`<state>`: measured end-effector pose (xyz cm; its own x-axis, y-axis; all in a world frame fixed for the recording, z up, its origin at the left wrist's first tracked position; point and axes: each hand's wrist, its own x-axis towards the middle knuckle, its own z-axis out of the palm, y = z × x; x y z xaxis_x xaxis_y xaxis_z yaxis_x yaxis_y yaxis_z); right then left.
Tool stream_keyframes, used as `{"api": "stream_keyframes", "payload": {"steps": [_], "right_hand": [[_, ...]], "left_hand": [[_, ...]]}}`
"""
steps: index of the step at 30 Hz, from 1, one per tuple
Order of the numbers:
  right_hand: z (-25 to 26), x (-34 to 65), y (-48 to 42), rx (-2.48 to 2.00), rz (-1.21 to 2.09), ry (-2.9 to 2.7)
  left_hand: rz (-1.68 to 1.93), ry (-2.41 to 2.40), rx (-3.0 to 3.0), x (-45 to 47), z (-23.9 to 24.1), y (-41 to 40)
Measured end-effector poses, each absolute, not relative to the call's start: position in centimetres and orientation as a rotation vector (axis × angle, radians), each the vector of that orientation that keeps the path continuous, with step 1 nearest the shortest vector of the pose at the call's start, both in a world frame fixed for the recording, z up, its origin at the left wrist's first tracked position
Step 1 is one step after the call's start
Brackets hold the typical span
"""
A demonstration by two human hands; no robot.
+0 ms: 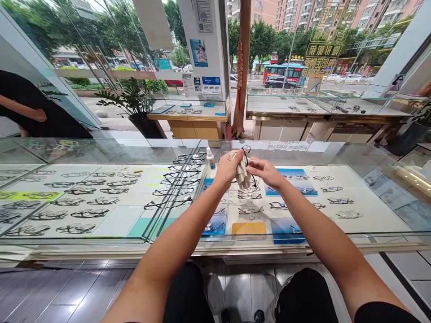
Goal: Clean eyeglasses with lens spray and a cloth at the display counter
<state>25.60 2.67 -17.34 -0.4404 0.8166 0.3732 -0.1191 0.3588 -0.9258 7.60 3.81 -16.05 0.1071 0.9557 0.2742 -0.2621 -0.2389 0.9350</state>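
Both of my hands are raised over the glass display counter (pixel 111 244), close together. My left hand (pixel 226 169) is closed on a beige cloth (pixel 243 172), which is bunched around part of a pair of dark-framed glasses (pixel 247 148). From the other side, my right hand (pixel 267 172) pinches the same glasses at the cloth's edge. Most of the frame is hidden by the cloth and fingers. A small white spray bottle (pixel 210 159) stands upright on the counter, just left of my left hand. Further left, a row of several dark-framed glasses (pixel 180 181) rests on the glass top.
Inside the counter lie several rows of glasses, blue display cards (pixel 291 181) and a yellow-orange tray (pixel 249 228). Another person's arm (pixel 25 107) shows at the far left. Beyond are a potted plant (pixel 134 105), more display cases (pixel 296 105) and windows onto a street.
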Motion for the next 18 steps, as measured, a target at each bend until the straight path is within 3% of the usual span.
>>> {"api": "stream_keyframes", "payload": {"steps": [18], "right_hand": [[-17.35,25.62,2.90,-0.689,1.232,-1.483]], "left_hand": [[1.213,0.665,1.185,7.42,-15.85,3.31]]}}
